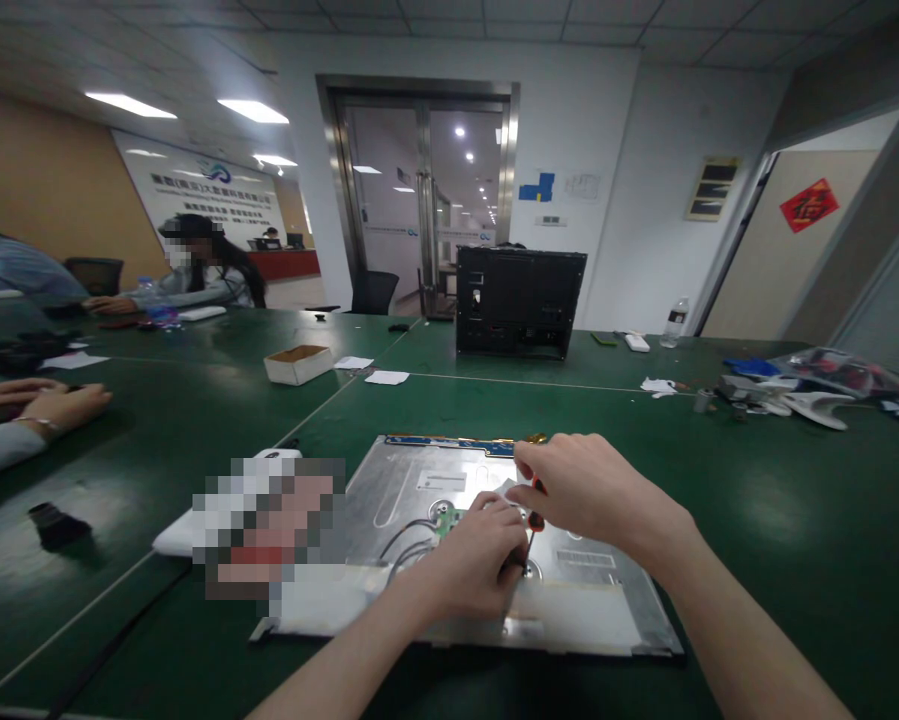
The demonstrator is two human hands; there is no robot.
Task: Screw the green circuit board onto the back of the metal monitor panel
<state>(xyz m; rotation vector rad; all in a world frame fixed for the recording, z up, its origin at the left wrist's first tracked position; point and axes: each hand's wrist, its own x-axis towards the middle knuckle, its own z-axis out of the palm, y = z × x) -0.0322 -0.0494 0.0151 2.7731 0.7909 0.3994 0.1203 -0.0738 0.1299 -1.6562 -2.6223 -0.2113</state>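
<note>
A flat metal display panel [378, 520] lies back side up on the table in front of me, with a blue circuit strip along its far edge and dark wires near a small green board [444, 520]. My right hand [588, 485] is closed around a screwdriver [537, 520] with a red and black handle, its shaft pointing down at the panel. My left hand [475, 555] rests over the panel's middle, fingers curled in close to the shaft's lower end. Whatever those fingers pinch is hidden. The screwdriver's tip is near a round metal fitting [533, 571].
Left of the panel lies a white device [175, 535], partly blurred out, beside a black piece [59, 527]. Farther back stand a small open box [297, 366] and a black monitor housing [520, 300]. Assorted parts and a bottle [674, 322] lie right. Other people's hands [59, 405] are at left.
</note>
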